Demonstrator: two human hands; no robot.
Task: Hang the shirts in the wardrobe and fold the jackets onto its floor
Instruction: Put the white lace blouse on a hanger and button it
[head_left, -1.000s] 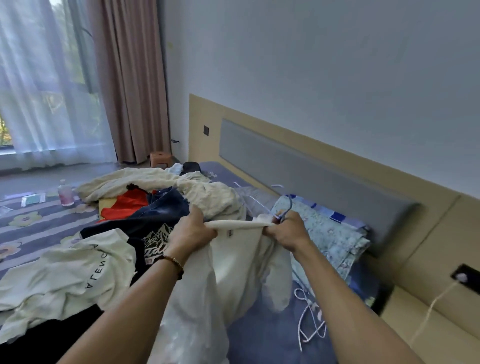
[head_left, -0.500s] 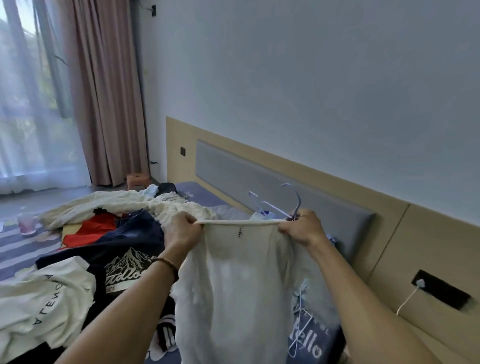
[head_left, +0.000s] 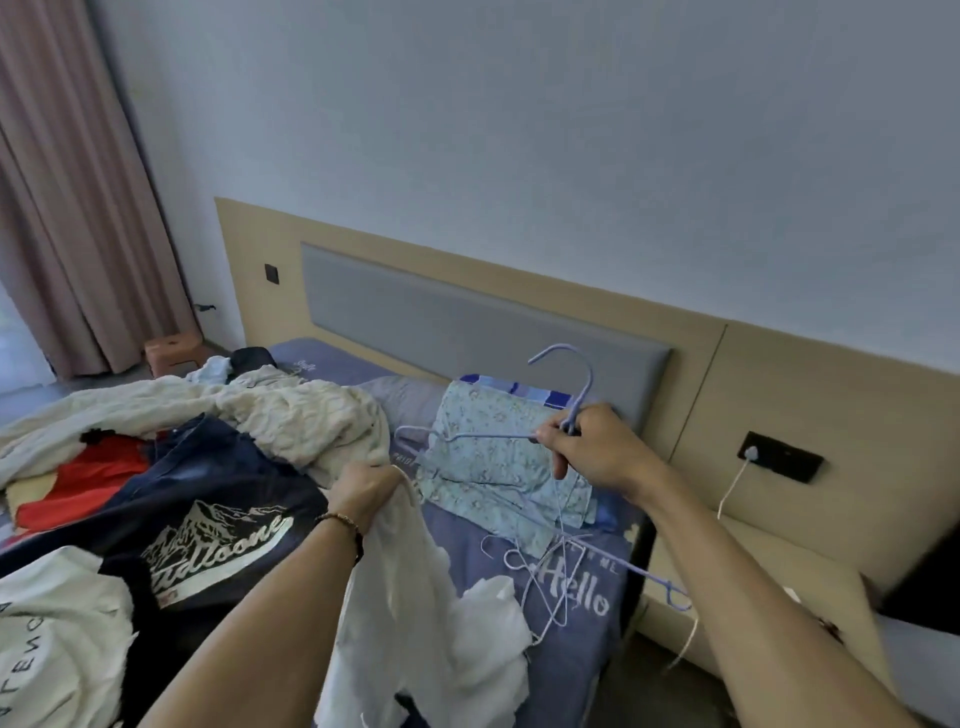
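1. A bed (head_left: 582, 670) with a purple sheet fills the lower frame, under a padded headboard (head_left: 467, 317) and a plain wall; a heap of clothes lies at centre left.
2. The left hand (head_left: 366, 491) grips the top edge of a white shirt (head_left: 410, 613) at lower centre; the cloth hangs down onto the bed.
3. The right hand (head_left: 597, 449), right of centre, holds a lilac hanger (head_left: 566, 395) by its neck, fingers curled round it, hook up, one arm pointing left.
4. More hangers (head_left: 550, 577) lie on the sheet beneath.
5. To do this step well, I judge: find the collar opening first, slide the free hanger arm in through it, then seat each shoulder in turn.
6. Keep the shirt lifted clear of the loose hangers, or it may snag.
7. The wardrobe is not in view.
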